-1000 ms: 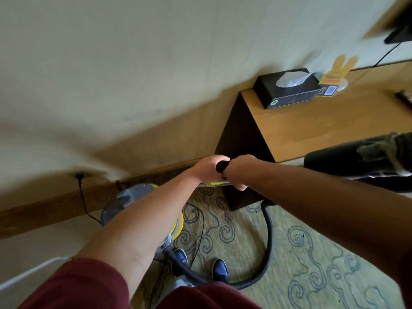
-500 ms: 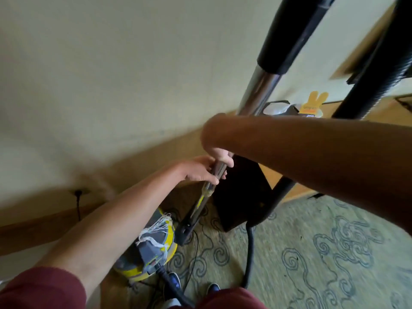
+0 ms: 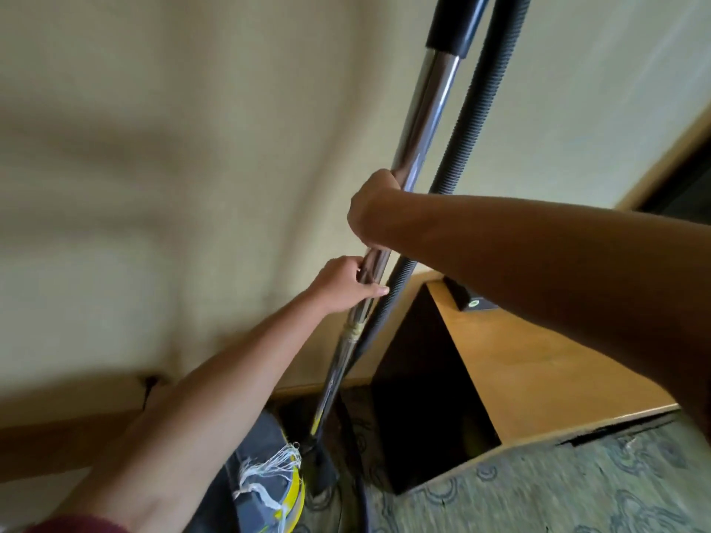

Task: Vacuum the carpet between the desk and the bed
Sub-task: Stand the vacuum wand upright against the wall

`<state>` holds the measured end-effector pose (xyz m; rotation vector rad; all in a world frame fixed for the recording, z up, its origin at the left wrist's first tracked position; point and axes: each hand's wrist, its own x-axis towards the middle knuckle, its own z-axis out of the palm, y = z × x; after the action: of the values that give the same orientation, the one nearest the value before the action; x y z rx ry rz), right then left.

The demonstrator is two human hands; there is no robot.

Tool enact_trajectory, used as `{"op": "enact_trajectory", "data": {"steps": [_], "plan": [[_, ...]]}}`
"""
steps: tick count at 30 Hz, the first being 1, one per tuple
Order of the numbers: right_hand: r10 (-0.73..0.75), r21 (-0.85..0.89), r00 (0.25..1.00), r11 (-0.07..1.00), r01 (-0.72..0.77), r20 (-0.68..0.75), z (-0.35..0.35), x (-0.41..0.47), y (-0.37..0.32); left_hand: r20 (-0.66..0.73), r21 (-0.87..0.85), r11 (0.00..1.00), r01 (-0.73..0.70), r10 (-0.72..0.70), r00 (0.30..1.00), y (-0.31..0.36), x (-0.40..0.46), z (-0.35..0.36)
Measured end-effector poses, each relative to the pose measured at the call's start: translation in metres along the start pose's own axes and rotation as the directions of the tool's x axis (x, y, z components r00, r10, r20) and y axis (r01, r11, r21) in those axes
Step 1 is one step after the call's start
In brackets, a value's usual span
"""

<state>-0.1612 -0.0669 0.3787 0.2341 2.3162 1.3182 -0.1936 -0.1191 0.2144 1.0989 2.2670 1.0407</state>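
Wall (image 3: 173,167) fills the upper view; patterned carpet (image 3: 577,490) lies lower right, running up to the desk, whose tabletop (image 3: 538,371) carries a dark box (image 3: 463,298) near its corner; bed not in view. Vacuum body (image 3: 269,482) sits on the floor at the wall, frayed threads on it. Metal tube (image 3: 421,121) stands nearly upright, ribbed hose (image 3: 475,117) just beside it. Right hand (image 3: 375,207) has its grip wrapped round the tube; left hand (image 3: 342,282) holds it lower, just above the joint. Risk, in my judgement: the raised tube may strike the tabletop edge, or the sections may separate at the joint under twisting; hose may snag.
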Motion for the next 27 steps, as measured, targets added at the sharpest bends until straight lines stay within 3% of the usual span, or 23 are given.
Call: {"op": "enact_trajectory", "data": {"steps": [7, 11, 16, 18, 23, 27], "plan": [[-0.083, -0.025, 0.985, 0.996, 0.08, -0.151, 0.085, 0.023, -0.023, -0.233, -0.088, 0.99, 0.109, -0.127, 0.964, -0.012, 0.042, 0.089], [-0.187, -0.145, 0.962, 0.976, 0.16, -0.197, 0.144, 0.043, -0.038, -0.217, -0.054, 0.983, 0.174, -0.182, 0.959, -0.016, 0.062, 0.141], [-0.348, -0.25, 0.902, 0.925, 0.286, -0.257, 0.219, 0.067, -0.093, -0.16, -0.032, 0.928, 0.371, -0.371, 0.915, -0.042, 0.087, 0.212], [-0.384, -0.245, 0.896, 0.912, 0.329, -0.223, 0.246, 0.071, -0.119, -0.165, -0.064, 0.883, 0.465, -0.469, 0.868, -0.053, 0.09, 0.238], [-0.45, -0.134, 0.847, 0.893, 0.43, -0.282, 0.299, 0.085, -0.155, -0.166, 0.208, 0.814, 0.542, -0.517, 0.84, -0.075, 0.088, 0.282], [-0.464, -0.084, 0.817, 0.881, 0.465, -0.342, 0.322, 0.087, -0.179, -0.167, 0.211, 0.758, 0.617, -0.594, 0.787, -0.084, 0.071, 0.307]]}}
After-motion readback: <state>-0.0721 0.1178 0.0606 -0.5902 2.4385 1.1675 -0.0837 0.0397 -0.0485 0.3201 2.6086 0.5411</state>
